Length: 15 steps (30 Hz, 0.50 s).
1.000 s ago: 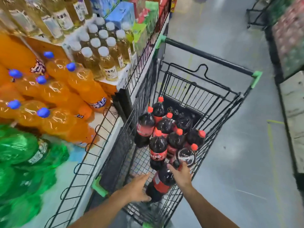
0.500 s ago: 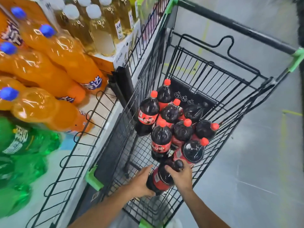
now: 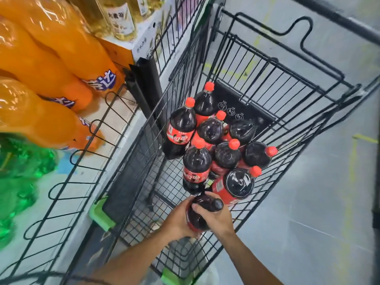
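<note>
– Grey aisle floor (image 3: 318,202), drinks shelf to my left. Entry: cola bottle (image 3: 200,219) at the near end of the cart (image 3: 127,182), low over its mesh bottom. I cannot tell whether the base has touched down. Both hands are on it: left hand (image 3: 177,220) wrapped round the body, right hand (image 3: 216,219) curled over the shoulder below the neck.

– Main risk?

– Judgement: it looks heavy and slick. If I let go before the base sits flat on the wire, it tips.

– Onto what?

– The standing colas (image 3: 209,130), packed touching one another just beyond it. The leaning cola (image 3: 238,184) beside my right hand tilts toward the cart's right wall. A knock could topple it and start the rest.

– Anything else?

– Fingers could get pinched between the bottle and its neighbours as I lower it. The cart also stands just beside the shelf guard (image 3: 82,161), so a shove might rattle it and the orange bottles (image 3: 51,58) lying behind. Contents are fizzy, so no dropping.
</note>
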Motion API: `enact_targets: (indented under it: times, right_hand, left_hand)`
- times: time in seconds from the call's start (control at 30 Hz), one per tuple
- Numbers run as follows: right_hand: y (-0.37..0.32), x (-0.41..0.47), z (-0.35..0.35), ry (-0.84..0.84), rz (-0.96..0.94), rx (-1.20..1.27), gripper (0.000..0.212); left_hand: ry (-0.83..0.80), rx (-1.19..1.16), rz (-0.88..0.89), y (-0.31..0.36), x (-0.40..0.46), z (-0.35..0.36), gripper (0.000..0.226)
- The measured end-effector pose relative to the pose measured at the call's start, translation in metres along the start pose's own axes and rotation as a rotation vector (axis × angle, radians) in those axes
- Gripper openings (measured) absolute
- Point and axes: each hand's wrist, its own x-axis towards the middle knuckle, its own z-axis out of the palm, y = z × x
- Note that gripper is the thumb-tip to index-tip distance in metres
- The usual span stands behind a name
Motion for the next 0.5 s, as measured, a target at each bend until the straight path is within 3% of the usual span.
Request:
enact_targets:
  times: [0.2, 0.4, 0.5]
  right_hand:
    - [-0.033, -0.037, -0.003, -0.056, -0.137, -0.087, 0.066]
    - [-0.124, -0.090, -0.012, -0.111, -0.335, -0.159, 0.064]
    - [-0.176, -0.120, -0.012, -0.113, -0.462, -0.185, 0.064]
  left_hand:
    - [0.133, -0.071, 0.046, 0.050, -0.042, -0.022, 0.090]
    - [0.250, -0.157, 0.153, 0.100, -0.101, -0.070, 0.091]
    - [0.376, -0.068, 0.218, 0.139, -0.138, -0.101, 0.095]
